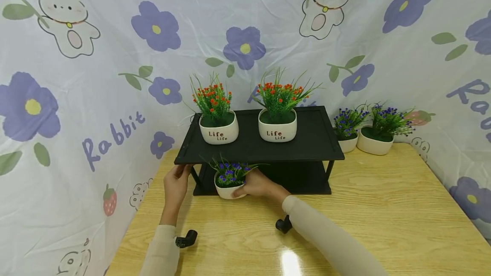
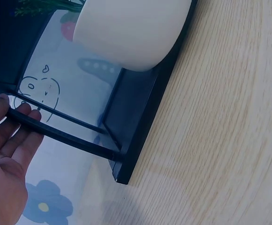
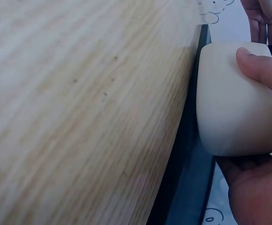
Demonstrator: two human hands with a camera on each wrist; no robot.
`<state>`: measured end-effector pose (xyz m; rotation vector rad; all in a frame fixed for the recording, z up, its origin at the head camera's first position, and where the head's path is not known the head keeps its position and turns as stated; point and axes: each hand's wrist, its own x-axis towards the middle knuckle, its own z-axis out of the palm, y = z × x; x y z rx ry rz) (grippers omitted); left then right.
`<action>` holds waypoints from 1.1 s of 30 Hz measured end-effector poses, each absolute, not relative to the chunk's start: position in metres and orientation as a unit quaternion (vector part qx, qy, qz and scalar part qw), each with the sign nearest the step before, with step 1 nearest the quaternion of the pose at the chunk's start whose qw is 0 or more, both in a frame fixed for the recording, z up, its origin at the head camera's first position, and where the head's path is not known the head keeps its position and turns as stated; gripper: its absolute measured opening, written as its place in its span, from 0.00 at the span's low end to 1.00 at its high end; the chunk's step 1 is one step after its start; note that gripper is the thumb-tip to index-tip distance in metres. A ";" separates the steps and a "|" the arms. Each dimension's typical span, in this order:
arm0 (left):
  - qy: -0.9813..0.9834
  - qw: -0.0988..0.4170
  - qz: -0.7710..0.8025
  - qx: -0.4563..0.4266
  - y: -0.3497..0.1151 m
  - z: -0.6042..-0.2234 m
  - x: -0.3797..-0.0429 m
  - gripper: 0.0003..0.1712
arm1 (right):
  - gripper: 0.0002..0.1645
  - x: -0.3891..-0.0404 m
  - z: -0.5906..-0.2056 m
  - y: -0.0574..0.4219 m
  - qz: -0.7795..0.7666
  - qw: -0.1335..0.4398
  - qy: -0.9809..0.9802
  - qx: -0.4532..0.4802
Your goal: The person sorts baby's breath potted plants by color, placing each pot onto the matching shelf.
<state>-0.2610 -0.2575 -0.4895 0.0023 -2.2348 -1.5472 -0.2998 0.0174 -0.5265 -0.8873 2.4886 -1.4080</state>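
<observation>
Two-handed, grips flowerpot [image 1: 225, 191] and shelf post [image 2: 75, 140].
Clamps it in fingers of right hand [image 1: 258, 183], with lower board [image 1: 307, 178] just below them; curls fingers of left hand [image 1: 176, 185] round the post, with top board [image 1: 248, 150] just above.

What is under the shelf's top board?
A flowerpot at the front edge, gripped by the right hand, posts and the lower board. The top board hides the lower board's back from above.

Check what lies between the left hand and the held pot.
In the head view, the front left shelf post, then bare lower shelf before the pot.
</observation>
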 end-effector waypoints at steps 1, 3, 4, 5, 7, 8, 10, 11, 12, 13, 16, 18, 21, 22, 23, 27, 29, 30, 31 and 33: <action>-0.804 0.210 -0.557 0.002 -0.258 -0.490 -0.261 0.19 | 0.62 -0.301 -0.526 0.017 -0.467 0.075 0.831 -0.292; -0.803 0.210 -0.558 0.004 -0.258 -0.491 -0.261 0.19 | 0.61 -0.303 -0.526 0.015 -0.460 0.076 0.837 -0.286; -0.803 0.210 -0.558 0.003 -0.258 -0.491 -0.261 0.19 | 0.61 -0.304 -0.526 0.014 -0.455 0.078 0.841 -0.283; -0.803 0.210 -0.558 0.003 -0.258 -0.491 -0.262 0.19 | 0.62 -0.304 -0.526 0.014 -0.452 0.078 0.843 -0.280; -0.802 0.213 -0.558 -0.001 -0.258 -0.492 -0.262 0.19 | 0.62 -0.306 -0.526 0.013 -0.447 0.078 0.848 -0.273; -0.801 0.214 -0.558 -0.002 -0.258 -0.492 -0.262 0.20 | 0.64 -0.306 -0.525 0.013 -0.447 0.080 0.850 -0.267; -0.801 0.218 -0.557 -0.005 -0.258 -0.492 -0.263 0.19 | 0.68 -0.307 -0.524 0.013 -0.451 0.088 0.853 -0.247; -0.801 0.218 -0.558 -0.006 -0.258 -0.492 -0.263 0.19 | 0.69 -0.307 -0.523 0.013 -0.454 0.092 0.854 -0.237; -0.800 0.219 -0.559 -0.006 -0.258 -0.492 -0.262 0.19 | 0.70 -0.307 -0.523 0.013 -0.458 0.097 0.854 -0.227; -0.800 0.219 -0.559 -0.006 -0.258 -0.492 -0.263 0.19 | 0.72 -0.308 -0.522 0.013 -0.462 0.102 0.854 -0.217; -0.800 0.215 -0.560 -0.003 -0.258 -0.492 -0.262 0.19 | 0.69 -0.310 -0.520 0.013 -0.462 0.114 0.857 -0.198; -0.801 0.212 -0.560 -0.001 -0.258 -0.491 -0.262 0.19 | 0.65 -0.313 -0.519 0.013 -0.459 0.121 0.859 -0.193; -0.803 0.211 -0.557 0.001 -0.258 -0.489 -0.261 0.19 | 0.60 -0.316 -0.517 0.013 -0.445 0.136 0.867 -0.179; -0.804 0.211 -0.556 0.001 -0.258 -0.489 -0.261 0.19 | 0.59 -0.317 -0.517 0.013 -0.440 0.142 0.869 -0.174; -0.804 0.211 -0.557 0.001 -0.258 -0.488 -0.261 0.19 | 0.59 -0.319 -0.517 0.014 -0.437 0.147 0.871 -0.171; -0.804 0.211 -0.556 0.000 -0.258 -0.487 -0.261 0.20 | 0.59 -0.322 -0.517 0.016 -0.427 0.157 0.875 -0.164; -0.805 0.211 -0.554 0.002 -0.258 -0.486 -0.261 0.20 | 0.60 -0.324 -0.518 0.017 -0.432 0.149 0.874 -0.169; -0.806 0.211 -0.553 0.002 -0.258 -0.486 -0.261 0.19 | 0.62 -0.325 -0.519 0.017 -0.437 0.143 0.871 -0.170; -0.807 0.210 -0.552 0.003 -0.258 -0.486 -0.260 0.19 | 0.64 -0.326 -0.520 0.017 -0.445 0.135 0.868 -0.172; -0.808 0.210 -0.551 0.003 -0.258 -0.486 -0.260 0.19 | 0.67 -0.328 -0.521 0.017 -0.463 0.118 0.860 -0.177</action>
